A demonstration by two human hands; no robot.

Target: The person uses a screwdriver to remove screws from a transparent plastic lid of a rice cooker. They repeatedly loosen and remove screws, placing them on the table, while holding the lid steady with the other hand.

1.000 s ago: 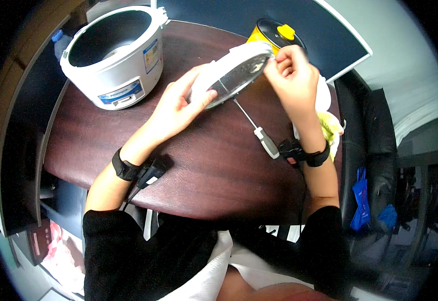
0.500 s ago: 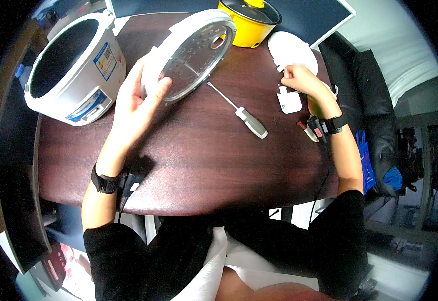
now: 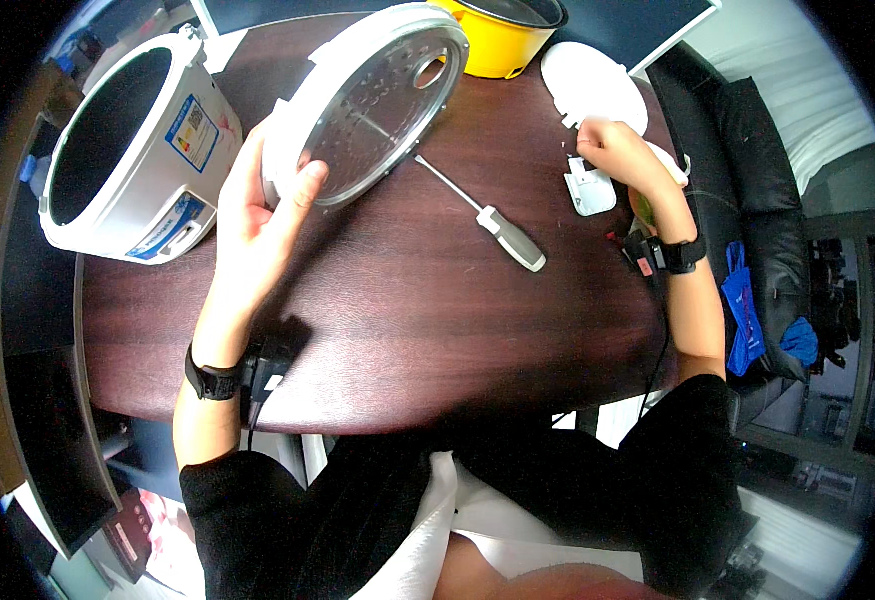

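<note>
My left hand (image 3: 265, 225) grips the edge of a round rice cooker lid (image 3: 382, 110), thumb on the near side. The lid is tilted, its metal inner face with a round hole turned toward the right. My right hand (image 3: 619, 158) is closed above a small white plastic piece (image 3: 591, 192), fingertips curled together; whatever they hold, if anything, is hidden. Just beyond it lies a round white cover (image 3: 592, 85). A screwdriver (image 3: 510, 240) with a grey and white handle rests on the table between my hands, its tip close to the lid.
The white rice cooker body (image 3: 187, 175), without its lid, stands at the left of the brown table (image 3: 407, 320). A yellow pot (image 3: 492, 45) is at the back. Partly hidden things lie beneath my right wrist. A black sofa (image 3: 757, 150) is beyond the right edge.
The view has shifted slightly, so the table things sit a little differently. My left hand still holds the tilted lid, and my right hand stays closed near the white plastic piece.
</note>
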